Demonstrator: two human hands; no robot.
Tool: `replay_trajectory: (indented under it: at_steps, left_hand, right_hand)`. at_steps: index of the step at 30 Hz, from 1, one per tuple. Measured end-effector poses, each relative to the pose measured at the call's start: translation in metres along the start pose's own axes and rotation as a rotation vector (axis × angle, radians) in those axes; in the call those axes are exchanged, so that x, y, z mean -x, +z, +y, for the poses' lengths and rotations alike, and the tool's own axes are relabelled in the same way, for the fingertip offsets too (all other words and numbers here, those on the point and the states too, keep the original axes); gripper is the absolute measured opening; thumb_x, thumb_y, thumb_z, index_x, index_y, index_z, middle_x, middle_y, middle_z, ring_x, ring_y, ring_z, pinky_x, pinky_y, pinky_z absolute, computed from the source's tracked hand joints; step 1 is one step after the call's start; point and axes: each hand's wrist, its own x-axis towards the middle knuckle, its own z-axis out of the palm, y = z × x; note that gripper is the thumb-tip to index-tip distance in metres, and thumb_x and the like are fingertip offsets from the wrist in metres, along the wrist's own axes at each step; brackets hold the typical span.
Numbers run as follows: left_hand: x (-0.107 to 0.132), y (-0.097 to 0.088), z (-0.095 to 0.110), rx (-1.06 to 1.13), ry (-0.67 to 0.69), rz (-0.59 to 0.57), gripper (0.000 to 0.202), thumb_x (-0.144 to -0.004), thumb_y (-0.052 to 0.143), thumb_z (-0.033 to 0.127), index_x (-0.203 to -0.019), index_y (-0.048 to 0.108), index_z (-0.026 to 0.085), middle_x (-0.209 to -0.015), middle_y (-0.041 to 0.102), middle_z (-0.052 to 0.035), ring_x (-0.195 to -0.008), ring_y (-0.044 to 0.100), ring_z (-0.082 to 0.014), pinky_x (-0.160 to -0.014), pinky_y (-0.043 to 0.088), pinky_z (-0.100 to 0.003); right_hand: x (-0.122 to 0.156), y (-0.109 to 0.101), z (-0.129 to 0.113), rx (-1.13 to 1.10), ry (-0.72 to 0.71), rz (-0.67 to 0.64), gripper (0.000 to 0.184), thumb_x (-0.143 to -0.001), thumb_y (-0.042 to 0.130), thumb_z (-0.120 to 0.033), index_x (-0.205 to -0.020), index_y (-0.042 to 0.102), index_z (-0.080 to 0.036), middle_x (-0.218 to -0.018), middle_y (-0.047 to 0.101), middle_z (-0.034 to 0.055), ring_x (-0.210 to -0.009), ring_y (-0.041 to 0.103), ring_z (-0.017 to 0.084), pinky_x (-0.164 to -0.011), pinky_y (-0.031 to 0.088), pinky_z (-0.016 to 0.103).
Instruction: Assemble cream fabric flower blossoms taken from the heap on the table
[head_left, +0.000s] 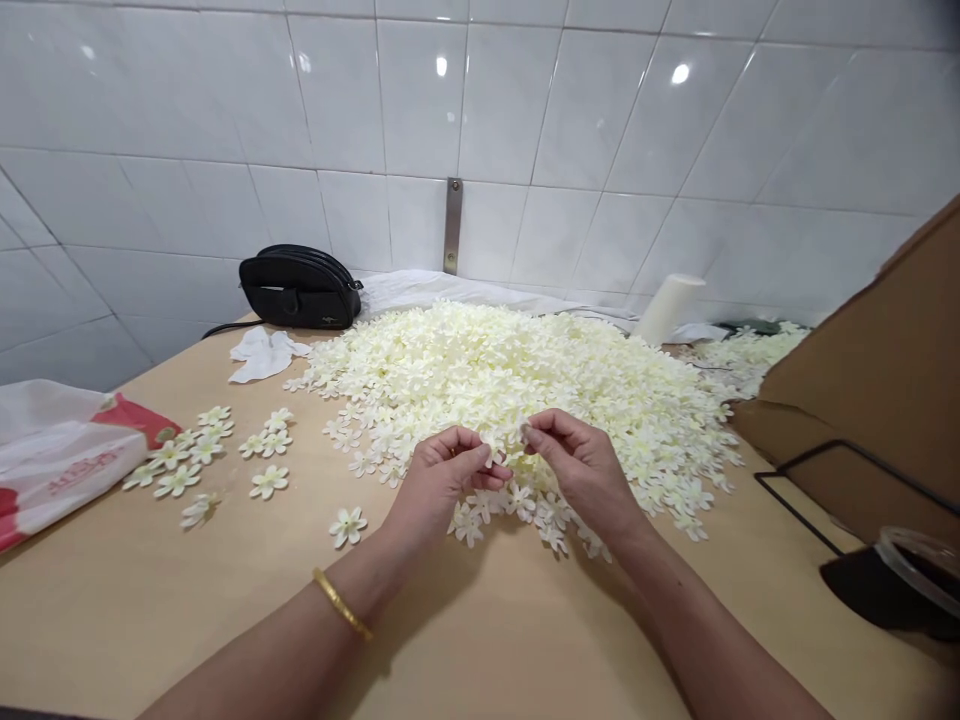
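Note:
A broad heap of cream-white artificial flowers (480, 360) covers the middle of the table. In front of it, my left hand (454, 470) pinches a small flower (491, 455) between thumb and forefinger; a gold bangle (341, 603) circles that wrist. Close by on the right, my right hand (581, 465) has thumb and forefinger pressed together at the heap's near edge. Whatever lies between those fingertips is too small to make out. Several loose flowers lie just below both hands, and a single flower (348, 527) rests left of my left forearm.
Several separate flowers (178, 480) lie at left beside a white and red plastic bag (67, 460). Behind them are a crumpled tissue (264, 354) and a black pouch (300, 288). A white cone (667, 310) stands at the back. Cardboard (862, 380), a black wire frame (810, 515) and a dark cup (892, 585) occupy the right.

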Motion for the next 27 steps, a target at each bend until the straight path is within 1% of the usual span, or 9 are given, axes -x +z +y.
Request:
replay_trajectory:
  at_steps: [3,5,9,11,13,16,19,22,27]
  left_hand:
    - [-0.001,-0.002,-0.001,-0.039,-0.010,0.041,0.016,-0.063,0.064,0.023,-0.065,0.051,0.014,-0.057,0.056,0.0011,-0.060,0.060,-0.0132,-0.057,0.044,-0.022]
    - [-0.002,-0.004,-0.002,-0.068,-0.014,0.056,0.016,-0.063,0.064,0.023,-0.064,0.051,0.014,-0.055,0.054,0.0018,-0.057,0.058,-0.0110,-0.055,0.043,-0.021]
    - [-0.002,-0.006,-0.002,-0.083,-0.009,0.037,0.016,-0.063,0.064,0.025,-0.064,0.052,0.014,-0.053,0.053,0.0025,-0.052,0.053,-0.0087,-0.052,0.041,-0.020]
    - [-0.002,-0.006,-0.002,-0.087,-0.008,0.035,0.016,-0.063,0.064,0.025,-0.063,0.052,0.014,-0.053,0.053,0.0025,-0.052,0.053,-0.0089,-0.052,0.041,-0.021]
    - [-0.002,-0.005,-0.003,-0.090,-0.006,0.041,0.016,-0.062,0.064,0.026,-0.063,0.053,0.015,-0.053,0.054,0.0023,-0.052,0.054,-0.0094,-0.053,0.041,-0.021]
    - [-0.002,-0.004,-0.003,-0.077,-0.001,0.049,0.016,-0.062,0.064,0.024,-0.062,0.052,0.014,-0.052,0.053,0.0024,-0.051,0.053,-0.0093,-0.052,0.041,-0.021]
    - [-0.002,-0.004,-0.003,-0.037,-0.007,0.026,0.015,-0.062,0.064,0.022,-0.062,0.053,0.013,-0.053,0.053,0.0016,-0.051,0.053,-0.0089,-0.053,0.042,-0.021]
    - [-0.002,-0.004,-0.001,0.032,-0.021,-0.020,0.015,-0.063,0.064,0.023,-0.064,0.055,0.011,-0.056,0.056,-0.0005,-0.054,0.055,-0.0099,-0.056,0.044,-0.023]
    - [-0.001,-0.003,-0.002,0.130,-0.058,-0.049,0.015,-0.063,0.065,0.021,-0.066,0.057,0.009,-0.058,0.058,-0.0026,-0.058,0.059,-0.0120,-0.060,0.046,-0.024]
  right_hand:
    - [-0.007,-0.015,0.013,0.244,-0.075,0.258,0.013,-0.077,0.048,-0.027,-0.070,0.053,-0.017,-0.065,0.052,0.0002,-0.062,0.047,0.012,-0.060,0.038,0.025]
    - [-0.012,-0.024,0.026,0.417,-0.117,0.351,0.013,-0.077,0.046,-0.025,-0.070,0.054,-0.017,-0.066,0.053,0.0012,-0.062,0.048,0.013,-0.061,0.038,0.027]
    - [-0.018,-0.033,0.041,0.626,-0.152,0.317,0.012,-0.076,0.047,-0.022,-0.080,0.056,-0.016,-0.077,0.054,0.0057,-0.072,0.049,0.018,-0.066,0.039,0.032]
    - [-0.016,-0.029,0.035,0.589,-0.187,0.342,0.015,-0.077,0.045,-0.021,-0.086,0.056,-0.016,-0.082,0.053,0.0069,-0.075,0.050,0.018,-0.068,0.039,0.032]
    - [-0.010,-0.021,0.022,0.480,-0.230,0.350,0.015,-0.079,0.043,-0.021,-0.085,0.055,-0.017,-0.080,0.054,0.0055,-0.073,0.050,0.016,-0.067,0.040,0.029]
    - [0.001,-0.004,0.001,0.304,-0.272,0.144,0.012,-0.080,0.045,-0.022,-0.082,0.056,-0.018,-0.074,0.055,0.0028,-0.068,0.051,0.014,-0.063,0.041,0.026]
    - [0.009,0.010,-0.008,0.228,-0.305,-0.046,0.011,-0.077,0.049,-0.021,-0.084,0.057,-0.018,-0.074,0.056,0.0028,-0.067,0.052,0.013,-0.062,0.042,0.026]
    - [0.011,0.015,-0.006,0.234,-0.344,-0.089,0.013,-0.079,0.045,-0.017,-0.084,0.058,-0.018,-0.076,0.057,0.0038,-0.069,0.053,0.014,-0.063,0.043,0.025]
    - [0.011,0.015,0.001,0.336,-0.407,-0.058,0.018,-0.080,0.040,-0.011,-0.085,0.056,-0.016,-0.074,0.056,0.0046,-0.068,0.052,0.013,-0.062,0.042,0.025]
